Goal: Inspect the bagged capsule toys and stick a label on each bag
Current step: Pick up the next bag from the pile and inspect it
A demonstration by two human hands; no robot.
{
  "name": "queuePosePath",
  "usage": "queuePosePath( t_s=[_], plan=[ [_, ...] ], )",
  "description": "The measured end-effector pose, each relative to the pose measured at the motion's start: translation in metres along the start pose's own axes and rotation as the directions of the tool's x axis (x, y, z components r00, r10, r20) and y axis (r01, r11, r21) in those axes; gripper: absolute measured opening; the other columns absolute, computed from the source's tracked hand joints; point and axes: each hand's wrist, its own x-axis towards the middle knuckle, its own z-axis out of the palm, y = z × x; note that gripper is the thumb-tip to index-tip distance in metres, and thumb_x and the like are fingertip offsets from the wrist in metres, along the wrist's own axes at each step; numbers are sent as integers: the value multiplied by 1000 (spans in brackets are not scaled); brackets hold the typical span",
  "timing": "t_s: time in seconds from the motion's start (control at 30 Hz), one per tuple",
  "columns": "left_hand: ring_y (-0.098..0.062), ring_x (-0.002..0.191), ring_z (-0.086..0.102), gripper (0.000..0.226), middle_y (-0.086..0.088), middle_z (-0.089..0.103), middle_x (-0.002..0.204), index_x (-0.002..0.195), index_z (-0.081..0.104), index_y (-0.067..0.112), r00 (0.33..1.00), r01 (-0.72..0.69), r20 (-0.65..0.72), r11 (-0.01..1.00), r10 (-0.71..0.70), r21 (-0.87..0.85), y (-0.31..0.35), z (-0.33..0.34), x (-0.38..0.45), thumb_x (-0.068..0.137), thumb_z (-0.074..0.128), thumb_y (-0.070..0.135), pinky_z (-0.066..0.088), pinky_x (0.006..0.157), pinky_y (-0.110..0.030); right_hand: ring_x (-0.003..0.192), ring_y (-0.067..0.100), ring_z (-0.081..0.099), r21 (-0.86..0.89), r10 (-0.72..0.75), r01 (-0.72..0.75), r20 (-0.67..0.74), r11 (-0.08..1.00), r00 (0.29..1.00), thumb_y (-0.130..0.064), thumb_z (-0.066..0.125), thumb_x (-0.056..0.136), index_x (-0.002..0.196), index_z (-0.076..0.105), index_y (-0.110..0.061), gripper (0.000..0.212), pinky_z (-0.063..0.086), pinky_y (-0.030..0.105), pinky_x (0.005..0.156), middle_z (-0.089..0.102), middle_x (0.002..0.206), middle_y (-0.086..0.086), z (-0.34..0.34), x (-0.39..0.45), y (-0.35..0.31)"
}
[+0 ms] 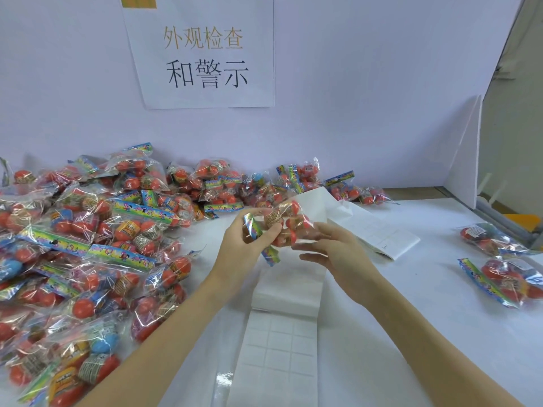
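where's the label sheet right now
The label sheet lies flat on the table, bottom centre of the head view, between the person's forearms, right of the bag pile.

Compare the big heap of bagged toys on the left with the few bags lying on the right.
The left heap holds dozens of bags stacked on each other; the right group shows just two, lying flat. The heap reaches the back wall; the right group lies near the table's right edge. Both hold mostly red capsules in clear bags with colourful headers.

white table (411, 304) carries heaped toy bags (88, 230), label strip (282, 342), two bags (505, 259).
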Motion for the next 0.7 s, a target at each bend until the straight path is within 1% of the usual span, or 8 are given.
queuePosePath(
  t_s=[0.07,0.13,0.2,0.23,0.3,0.47,0.63,0.7],
  plan=[
    [-31,95,76,36,-7,78,109,111,73,30,997,49,63,996,-44,-81,0,1,-2,78,87,35,63,75,-38,100,27,73,84,-31,30,3,996,1000,11,34,91,129,67,-4,53,59,36,89,75,118,19,-3,2,-3],
    [-24,96,76,35,-7,78,110,108,76,36,992,67,118,991,-54,-118,-1,2,-4,74,87,36,60,74,-30,102,25,71,149,-54,49,29,988,998,-14,42,99,132,67,-10,42,54,42,97,73,122,18,-4,2,-4],
    [-26,91,74,38,-10,78,108,112,76,35,986,76,157,992,-60,-99,-3,2,-5,76,86,35,58,73,-34,100,26,71,35,-58,58,-9,998,998,-44,58,101,125,72,-18,38,56,43,94,75,119,12,-2,4,0],
    [-29,90,73,39,-13,77,109,115,75,34,982,82,177,993,-67,-82,-4,3,-6,78,86,35,58,74,-39,99,27,72,-70,-77,74,-48,995,996,-49,62,100,119,75,-21,36,57,44,91,76,114,9,0,4,2],
    [-37,97,72,36,-16,76,113,120,75,30,974,103,209,992,-86,-70,-4,5,-7,86,80,41,59,82,-46,98,26,74,-205,-146,122,-105,971,984,-41,64,101,107,80,-26,23,60,42,88,79,101,3,5,3,5],
    [-37,112,71,39,-15,76,116,116,77,18,988,106,120,994,-101,-38,-8,7,-7,109,48,43,55,99,-59,94,17,76,-220,-156,134,-88,966,984,-31,71,98,103,84,-31,13,62,34,87,81,97,-2,3,1,3],
    [-35,115,71,40,-12,76,121,121,77,23,981,138,150,988,-127,-66,-7,7,-6,109,46,46,56,98,-52,90,19,77,-1,-19,19,-79,1000,997,-42,72,92,102,85,-19,28,60,27,78,81,102,8,3,-3,-3],
    [-34,115,71,41,-13,75,122,123,76,22,978,141,166,988,-128,-70,-7,7,-5,109,46,47,54,102,-53,89,20,74,54,44,-40,-71,998,997,-43,68,96,104,84,-17,32,60,32,83,80,105,10,1,-3,-4]
  ],
)
